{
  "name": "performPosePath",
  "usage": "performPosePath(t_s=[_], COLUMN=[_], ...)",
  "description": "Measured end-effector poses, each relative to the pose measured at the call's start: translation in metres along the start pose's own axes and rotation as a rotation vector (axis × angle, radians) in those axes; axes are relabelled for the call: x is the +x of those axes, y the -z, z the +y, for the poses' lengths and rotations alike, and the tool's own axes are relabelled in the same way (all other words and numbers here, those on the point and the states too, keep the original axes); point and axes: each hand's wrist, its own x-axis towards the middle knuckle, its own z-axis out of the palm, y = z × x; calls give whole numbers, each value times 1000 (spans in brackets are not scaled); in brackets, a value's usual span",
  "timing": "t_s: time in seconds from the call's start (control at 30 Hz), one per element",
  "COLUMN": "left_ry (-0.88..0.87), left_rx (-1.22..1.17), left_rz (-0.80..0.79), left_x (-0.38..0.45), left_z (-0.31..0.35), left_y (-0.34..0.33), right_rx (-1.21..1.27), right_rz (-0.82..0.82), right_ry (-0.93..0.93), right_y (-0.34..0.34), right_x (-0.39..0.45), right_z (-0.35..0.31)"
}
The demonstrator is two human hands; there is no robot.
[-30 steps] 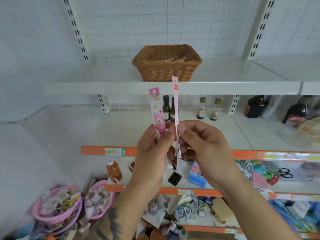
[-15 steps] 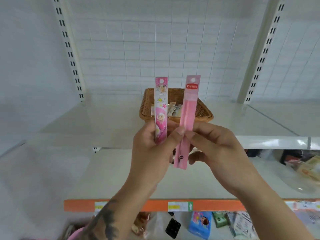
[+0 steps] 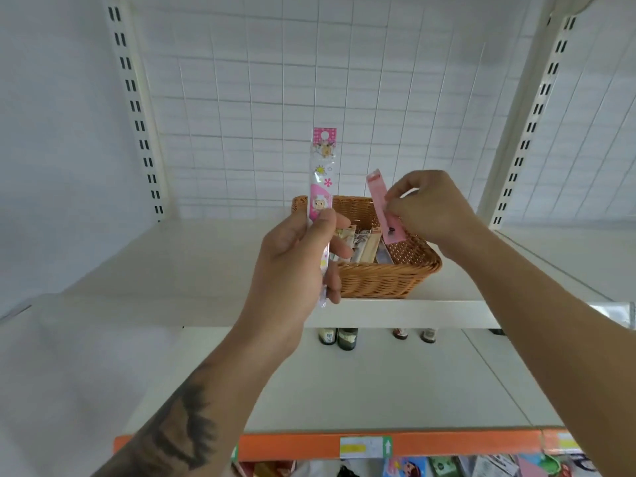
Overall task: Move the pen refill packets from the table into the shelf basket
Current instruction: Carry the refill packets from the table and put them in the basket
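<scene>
Partly done, by the look of it: several flat packets [image 3: 361, 244] already lying inside the brown woven wicker basket [image 3: 385, 280] on the upper white shelf [image 3: 395, 313], two more not yet in. Table out of view, so no telling how many remain there.

Left hand [image 3: 292, 266] raised in front of the basket's left end, thumb and fingers curled round the lower half of a long clear packet with pink cartoon sheep print [image 3: 321, 187]. Packet upright, hang-hole tab at top, bottom end poking out below the fingers. Held outside the basket, in front of its left rim (whether it touches the wicker cannot be told).

Right hand [image 3: 430, 208] higher and over the basket's right side, fingertips pinching a slim plain pink packet [image 3: 383, 208] about midway along its edge. Packet tilted, top leaning left, lower end with a small dark hole dipping just inside the basket opening, above the packets lying there. Not released; grip looks light, thumb and forefinger only, other fingers loosely curled.

Likely step in hand: dropping the plain pink one first, then the sheep-print one. After that, probably back to the table for more, if any.

Below: small dark bottles [image 3: 339, 337] on the next shelf, orange price rail [image 3: 309, 445] lower down.
</scene>
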Motion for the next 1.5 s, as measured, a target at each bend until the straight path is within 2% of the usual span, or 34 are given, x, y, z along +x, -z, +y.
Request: performPosePath(t_s=[0.13,0.37,0.5,0.73,0.87,0.97,1.13,1.2,1.3,1.37,1.43,1.5], left_ry=[-4,31,67,171,121,124,100,-12,-373,-512,-529,-464], left_rx=[-7,1,3,-86,-140,-219,-174,-28,486,807,1078,1304], left_rz=[-32,-46,-34,1,17,3,-7,16,88,171,198,165], left_x=[-4,-9,-11,-19,-26,-33,-44,-47,-52,-54,-54,-53], left_z=[0,-2,-5,-10,-14,-13,-7,-8,-26,-42,-57,-70], left_y=[3,-3,-12,-21,-25,-29,-31,-26,-2,21,42,55], right_rx=[-268,-351,-237,251,267,256,292,338,361,331,238,150], right_rz=[-133,-55,-15,163,235,246,238,207,182,174,139,58], right_ry=[-41,25,130,437,625,627,592,543,464,387,299,213], right_y=[-12,-7,-2,-10,-27,-38,-35,-30,-18,-7,1,7], right_x=[5,-9,-34,-116,-143,-149,-149,-146,-133,-116,-91,-65], right_z=[11,13,9,16,27,34,30,26,18,13,11,9])
